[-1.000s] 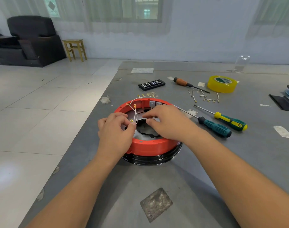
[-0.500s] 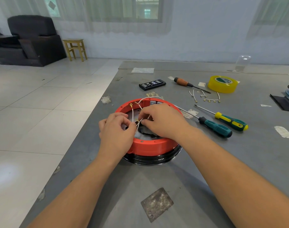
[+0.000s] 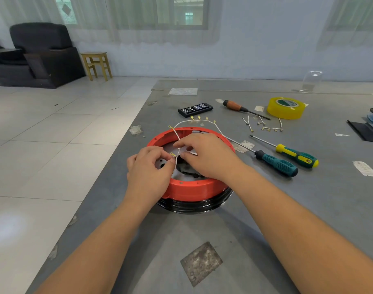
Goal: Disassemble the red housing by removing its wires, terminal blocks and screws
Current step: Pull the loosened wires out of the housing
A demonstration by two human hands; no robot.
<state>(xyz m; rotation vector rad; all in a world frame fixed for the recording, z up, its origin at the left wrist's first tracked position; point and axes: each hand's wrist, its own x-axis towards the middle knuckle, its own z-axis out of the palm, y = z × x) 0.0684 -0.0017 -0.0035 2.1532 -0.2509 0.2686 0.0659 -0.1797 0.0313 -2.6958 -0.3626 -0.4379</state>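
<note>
The round red housing sits on a black base at the grey table's left side. A white wire with several yellow ring terminals loops up out of the housing and over its far rim. My left hand rests on the near left rim and pinches the wire between thumb and forefinger. My right hand lies over the middle of the housing, its fingertips pinching the same wire close to the left hand. The terminal blocks inside are hidden by my right hand.
Right of the housing lie a teal screwdriver and a yellow-green screwdriver. Behind are loose removed wires, an orange-handled screwdriver, a yellow tape roll and a black bit case. The table edge runs along the left.
Both hands have drawn the white wire further out of the housing. Its loop with the terminals now hangs over the far rim. My right hand shifted slightly left and back.
</note>
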